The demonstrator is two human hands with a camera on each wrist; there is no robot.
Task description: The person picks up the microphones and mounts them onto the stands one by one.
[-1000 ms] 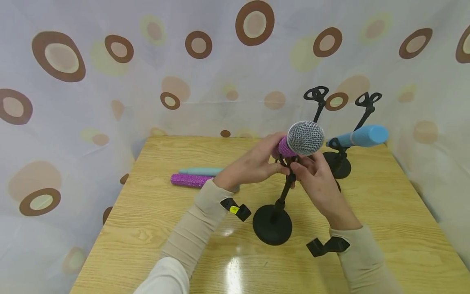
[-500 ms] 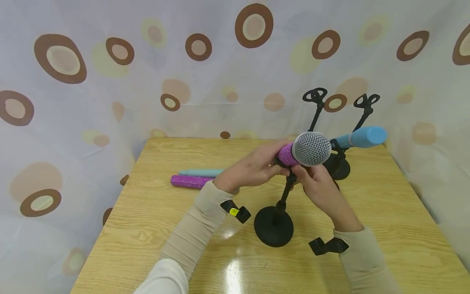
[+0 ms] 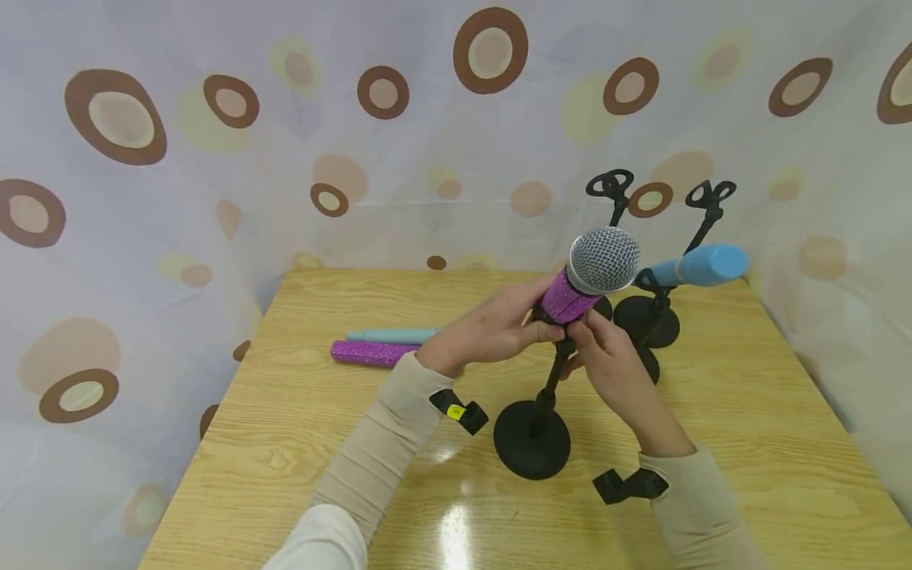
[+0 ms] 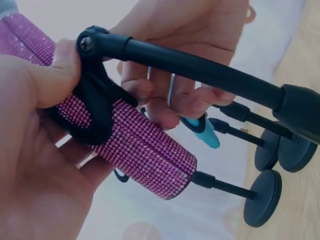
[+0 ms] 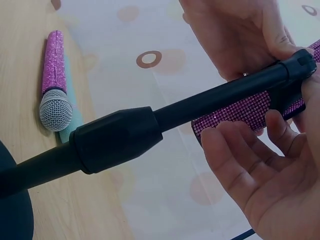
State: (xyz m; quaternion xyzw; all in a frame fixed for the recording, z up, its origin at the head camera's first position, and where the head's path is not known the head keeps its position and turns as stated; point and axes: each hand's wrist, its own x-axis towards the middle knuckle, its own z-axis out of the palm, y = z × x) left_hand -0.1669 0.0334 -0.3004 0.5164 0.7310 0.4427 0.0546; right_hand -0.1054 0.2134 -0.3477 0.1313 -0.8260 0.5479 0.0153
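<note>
A purple rhinestone-covered microphone point(image 3: 566, 301) with a silver mesh head leans in the black clip point(image 4: 99, 112) of a desk microphone stand point(image 3: 531, 443). My left hand point(image 3: 495, 326) grips the microphone's body, its thumb lying against the clip in the left wrist view. From the other side, my right hand point(image 3: 614, 368) pinches at the clip, near the screw joint point(image 4: 87, 44) on top of the stand's pole. Its other fingers point(image 5: 235, 160) curl loosely beside the microphone's lower end. Part of the clip is hidden behind the hands in the head view.
Another purple microphone point(image 3: 370, 352) and a light teal one point(image 3: 392, 335) lie side by side on the wooden table point(image 3: 285, 475), left of the hands. At the right stand several black stands point(image 3: 659, 321), one bearing a blue microphone point(image 3: 712, 265). A patterned curtain point(image 3: 413, 222) hangs behind.
The purple microphone's head first dipped and shifted right, then rose again, so more of its purple body shows. Both hands stay at the clip; the right has shifted slightly.
</note>
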